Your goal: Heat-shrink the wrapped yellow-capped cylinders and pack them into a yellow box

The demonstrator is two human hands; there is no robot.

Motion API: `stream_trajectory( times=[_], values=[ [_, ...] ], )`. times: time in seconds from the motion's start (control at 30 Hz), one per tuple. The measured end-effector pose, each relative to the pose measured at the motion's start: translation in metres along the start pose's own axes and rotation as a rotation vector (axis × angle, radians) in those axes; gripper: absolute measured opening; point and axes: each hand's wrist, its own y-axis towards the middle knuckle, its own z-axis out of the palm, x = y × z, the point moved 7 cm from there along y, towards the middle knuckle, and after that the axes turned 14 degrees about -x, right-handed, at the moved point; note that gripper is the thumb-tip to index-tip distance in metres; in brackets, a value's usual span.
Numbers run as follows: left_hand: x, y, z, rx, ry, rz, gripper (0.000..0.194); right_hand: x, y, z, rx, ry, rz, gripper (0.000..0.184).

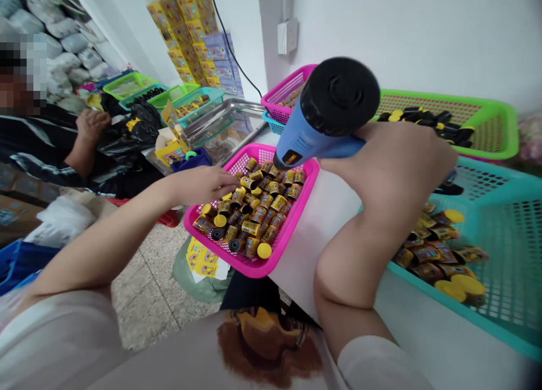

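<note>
My right hand (398, 158) is closed around the handle of a blue heat gun (302, 133) with a black round rear cap. Its nozzle points down at small yellow-and-black labelled canisters (258, 212), which fill a pink basket (282, 254). Some canisters stand or lie with yellow lids showing, others show black ends. My left hand (207, 184) reaches over the basket's left rim, fingers stretched out and fingertips at the canisters. I cannot make out anything held in it.
A teal basket (503, 243) of similar canisters stands at right, a green basket (491, 122) of black parts behind it. A metal tray (237, 110) lies beyond the pink basket. At left a person (55, 141) sits by a black bag. Yellow boxes (182, 34) are stacked by the wall.
</note>
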Motion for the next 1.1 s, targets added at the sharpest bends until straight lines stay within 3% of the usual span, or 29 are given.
stream_trajectory(
  times=[0.13,0.23,0.3,0.37,0.47,0.6,0.8,0.97,1.1],
  values=[
    [-0.034,0.041,0.058,0.042,-0.018,0.222,0.047,-0.006,0.003,-0.010,-0.105,-0.001,0.159,0.053],
    [-0.053,0.077,0.098,0.010,-0.002,0.266,0.060,-0.007,0.005,-0.012,-0.127,0.014,0.214,0.050],
    [-0.057,0.093,0.117,0.040,0.040,0.273,0.062,-0.007,0.006,-0.013,-0.142,0.016,0.211,0.049],
    [-0.053,0.096,0.123,0.073,0.095,0.318,0.054,-0.009,0.005,-0.014,-0.146,0.008,0.222,0.050],
    [-0.031,0.084,0.107,0.072,0.199,0.311,0.051,-0.015,0.004,-0.014,-0.132,0.033,0.188,0.053],
    [0.006,0.057,0.065,0.045,0.275,0.131,0.057,-0.019,0.001,-0.014,-0.118,0.058,0.053,0.058],
    [0.032,0.014,-0.001,-0.065,0.174,-0.128,0.070,-0.011,0.002,-0.006,-0.062,0.054,0.025,0.058],
    [0.036,-0.023,-0.029,-0.127,0.199,-0.208,0.077,-0.004,0.006,0.003,0.027,0.065,0.037,0.057],
    [0.034,-0.036,-0.038,-0.136,0.198,-0.265,0.074,-0.007,0.002,0.002,0.090,-0.038,-0.021,0.060]
  ],
)
